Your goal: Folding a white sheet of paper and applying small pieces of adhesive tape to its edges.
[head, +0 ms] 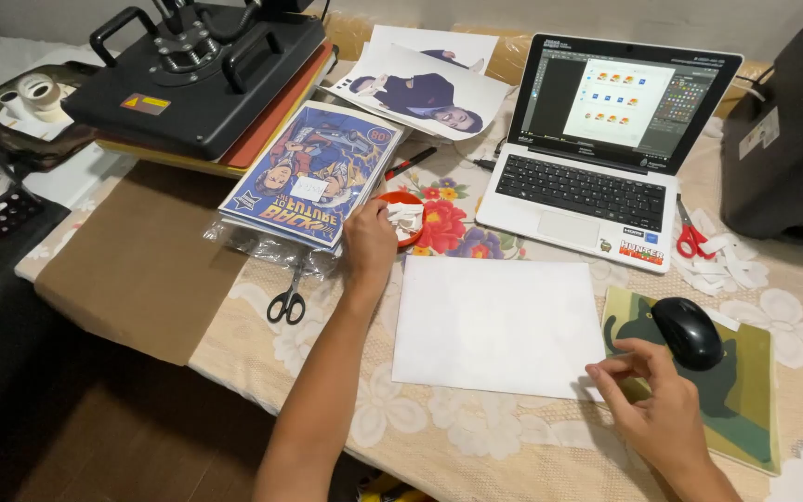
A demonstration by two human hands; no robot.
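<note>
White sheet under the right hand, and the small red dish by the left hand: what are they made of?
White sheet: paper, it seems, matte; it lies thin and flat with crisp edges, and the right hand pinches its corner. Red dish: probably plastic, with a smooth, uniformly red rim; it holds white scraps, and the left hand is at its edge.

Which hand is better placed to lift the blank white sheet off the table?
Probably the right hand: its fingers already pinch the white sheet at the near right corner. The left hand is over at the small orange dish, off the sheet.
</note>
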